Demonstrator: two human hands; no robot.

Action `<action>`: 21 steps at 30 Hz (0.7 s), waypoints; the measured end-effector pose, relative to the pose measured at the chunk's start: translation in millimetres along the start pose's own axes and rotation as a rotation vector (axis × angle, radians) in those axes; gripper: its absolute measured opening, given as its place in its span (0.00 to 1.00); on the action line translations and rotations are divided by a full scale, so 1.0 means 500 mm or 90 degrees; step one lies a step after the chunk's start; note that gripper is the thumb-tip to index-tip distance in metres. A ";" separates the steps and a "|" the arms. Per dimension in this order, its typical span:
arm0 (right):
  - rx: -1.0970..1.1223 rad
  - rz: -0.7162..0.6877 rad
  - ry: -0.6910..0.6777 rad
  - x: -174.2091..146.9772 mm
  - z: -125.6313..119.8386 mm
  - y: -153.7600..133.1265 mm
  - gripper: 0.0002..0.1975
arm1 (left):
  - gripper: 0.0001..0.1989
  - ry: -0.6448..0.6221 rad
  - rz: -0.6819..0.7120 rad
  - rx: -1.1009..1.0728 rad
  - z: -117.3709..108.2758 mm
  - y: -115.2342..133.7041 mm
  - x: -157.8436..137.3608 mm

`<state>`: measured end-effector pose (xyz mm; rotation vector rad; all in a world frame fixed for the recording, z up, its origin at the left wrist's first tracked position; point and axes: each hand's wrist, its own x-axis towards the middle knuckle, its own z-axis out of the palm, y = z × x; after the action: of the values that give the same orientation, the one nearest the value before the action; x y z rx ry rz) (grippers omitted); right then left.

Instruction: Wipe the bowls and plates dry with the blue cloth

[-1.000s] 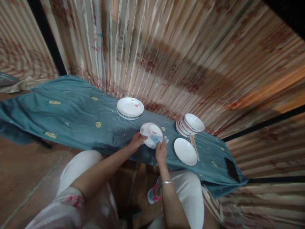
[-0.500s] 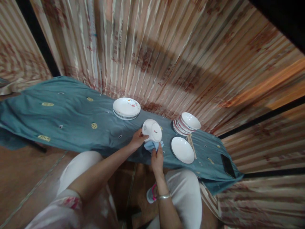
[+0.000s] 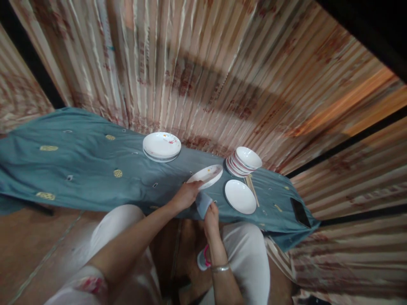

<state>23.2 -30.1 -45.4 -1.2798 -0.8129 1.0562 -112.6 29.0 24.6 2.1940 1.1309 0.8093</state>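
Note:
My left hand [image 3: 187, 195] grips the near left rim of a white plate [image 3: 208, 176] that is tilted above the table, its flower-printed inner face partly showing. Pinched in the fingers of my right hand [image 3: 211, 216] is a light blue cloth [image 3: 203, 205], which hangs just below the plate's near edge. Whether cloth and plate touch I cannot tell. To the left stands a stack of white plates [image 3: 162, 145] with a floral print on the top one. On the right a single white plate [image 3: 240, 197] lies near a stack of white bowls [image 3: 244, 161].
A teal patterned cloth [image 3: 85, 169] covers the long low table. Wooden chopsticks [image 3: 252, 190] lie beside the single plate, and a black phone [image 3: 300, 212] is near the right end. A striped curtain [image 3: 190, 76] hangs close behind the table, with dark bars at both sides.
The held plate has turned from showing its underside to showing its printed inner face. My right hand and the cloth have dropped slightly away from it. The whole view has shifted a little.

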 end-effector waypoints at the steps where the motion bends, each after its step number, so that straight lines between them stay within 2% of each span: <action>1: 0.015 0.016 -0.007 -0.002 -0.006 0.000 0.23 | 0.18 -0.023 0.007 0.035 0.001 -0.001 0.001; 5: 0.041 0.034 0.011 -0.012 -0.038 -0.009 0.26 | 0.17 -0.063 0.047 0.112 0.013 -0.014 0.001; 11: 0.017 -0.018 0.082 -0.027 -0.084 -0.027 0.27 | 0.19 -0.094 0.115 0.183 0.040 -0.059 -0.017; 15: -0.051 -0.076 0.139 -0.002 -0.095 -0.051 0.28 | 0.19 -0.067 0.124 0.131 0.045 -0.091 -0.027; 17: -0.105 -0.116 0.153 0.022 -0.094 -0.067 0.25 | 0.19 -0.050 0.133 0.102 0.043 -0.103 -0.030; 19: -0.199 -0.174 0.143 0.048 -0.091 -0.081 0.21 | 0.20 -0.024 0.137 0.081 0.041 -0.113 -0.034; 21: -0.313 -0.236 0.098 0.069 -0.086 -0.086 0.20 | 0.22 0.028 0.115 0.051 0.044 -0.127 -0.040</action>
<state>81.6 -11.2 -11.8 -1.5194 -1.1820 0.4671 -139.1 40.0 -39.2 2.3824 1.0120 0.9072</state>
